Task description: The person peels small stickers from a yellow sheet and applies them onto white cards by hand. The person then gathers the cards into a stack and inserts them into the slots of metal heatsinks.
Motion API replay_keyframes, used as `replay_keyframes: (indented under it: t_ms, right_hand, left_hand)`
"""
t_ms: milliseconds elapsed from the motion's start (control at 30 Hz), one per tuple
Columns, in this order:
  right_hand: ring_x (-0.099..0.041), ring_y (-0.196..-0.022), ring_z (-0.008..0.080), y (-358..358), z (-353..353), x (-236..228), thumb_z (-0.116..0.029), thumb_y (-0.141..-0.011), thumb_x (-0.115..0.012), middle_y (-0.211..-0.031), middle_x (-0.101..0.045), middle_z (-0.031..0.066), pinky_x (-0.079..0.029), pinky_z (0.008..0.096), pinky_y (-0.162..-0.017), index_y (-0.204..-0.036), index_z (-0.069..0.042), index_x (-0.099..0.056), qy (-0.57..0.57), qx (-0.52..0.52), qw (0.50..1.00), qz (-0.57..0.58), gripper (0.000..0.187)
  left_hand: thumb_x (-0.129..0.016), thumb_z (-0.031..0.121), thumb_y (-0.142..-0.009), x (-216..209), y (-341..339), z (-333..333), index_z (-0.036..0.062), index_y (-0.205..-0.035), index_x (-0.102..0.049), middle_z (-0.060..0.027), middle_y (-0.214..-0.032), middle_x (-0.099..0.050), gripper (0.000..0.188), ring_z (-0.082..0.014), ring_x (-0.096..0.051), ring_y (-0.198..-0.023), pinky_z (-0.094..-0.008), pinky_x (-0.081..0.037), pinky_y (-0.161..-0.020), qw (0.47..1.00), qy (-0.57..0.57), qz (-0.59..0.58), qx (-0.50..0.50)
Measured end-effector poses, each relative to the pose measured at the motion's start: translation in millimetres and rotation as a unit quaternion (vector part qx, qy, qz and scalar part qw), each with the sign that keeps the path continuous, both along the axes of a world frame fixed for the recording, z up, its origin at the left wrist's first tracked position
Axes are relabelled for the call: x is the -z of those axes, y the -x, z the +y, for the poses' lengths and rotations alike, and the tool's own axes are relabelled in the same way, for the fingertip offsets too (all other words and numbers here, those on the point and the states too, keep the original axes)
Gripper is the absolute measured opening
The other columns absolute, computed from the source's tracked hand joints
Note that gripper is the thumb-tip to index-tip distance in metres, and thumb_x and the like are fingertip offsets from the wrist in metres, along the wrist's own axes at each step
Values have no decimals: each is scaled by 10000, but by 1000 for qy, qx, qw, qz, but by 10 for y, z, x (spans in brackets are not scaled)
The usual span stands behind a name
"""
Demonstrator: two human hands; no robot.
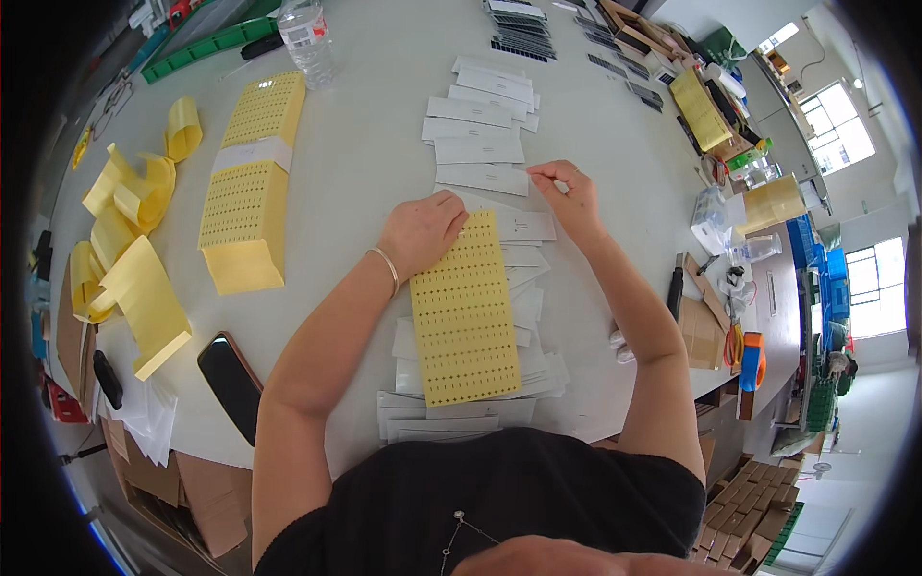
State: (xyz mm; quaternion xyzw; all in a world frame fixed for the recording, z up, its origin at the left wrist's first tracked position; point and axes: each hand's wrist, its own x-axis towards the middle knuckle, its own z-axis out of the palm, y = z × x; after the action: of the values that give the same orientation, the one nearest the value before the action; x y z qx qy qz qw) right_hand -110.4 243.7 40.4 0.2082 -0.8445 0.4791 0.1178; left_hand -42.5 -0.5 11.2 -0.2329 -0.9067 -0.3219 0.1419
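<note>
A yellow sheet (466,317) printed with rows of small dark marks lies in front of me, over a column of overlapping white cards (480,178). My left hand (423,230) grips its upper left edge, fingers curled together. My right hand (571,197) is closed in a pinch at the right edge of one white card, beyond the sheet. Whatever its fingertips hold, if anything, is too small to make out. The cards run from close to my body toward the far side of the table. Those beneath the sheet are partly hidden.
On the left stands a banded stack of yellow sheets (240,216), beside curled yellow strips (144,197). A phone (230,379) lies near my left forearm. A water bottle (306,43), a green tray (211,45) and dark card stacks (520,31) sit farther off. Orange tape (752,362) is at right.
</note>
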Motion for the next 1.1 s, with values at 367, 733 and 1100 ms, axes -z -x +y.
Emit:
replay_keyframes:
  t_ms: [367,733,1100]
  right_hand:
    - [-569,-870,183,-204,-265,-60,-172,-800,-691,-857,-618,-7,-367,372,-911,-889,-143,-704,-212,-168,951,152,95]
    - [-557,-917,222,278,-356,-132,-146,-810,-657,-890,-618,5,-373,398,-894,-806,-105,-643,-177,-154,961,146,44]
    - [-545,-1011,256,804,-571,57,-162,-838,-638,-1016,-619,68,-392,385,-904,-1099,-145,-589,-272,-111,955,39,266]
  left_hand:
    - [-528,204,-912,23,-7,24,77,-866,-557,-45,-867,-575,138,-248,-617,-694,-365,-504,-592,999,42,18,0]
    - [-500,192,-921,-25,10,-9,57,-869,-565,-46,-910,-595,159,-266,-608,-796,-377,-497,-696,998,-31,-54,-16]
    - [-502,200,-920,38,43,-30,70,-872,-560,-46,-920,-596,150,-272,-611,-779,-383,-496,-677,998,-27,-57,-1]
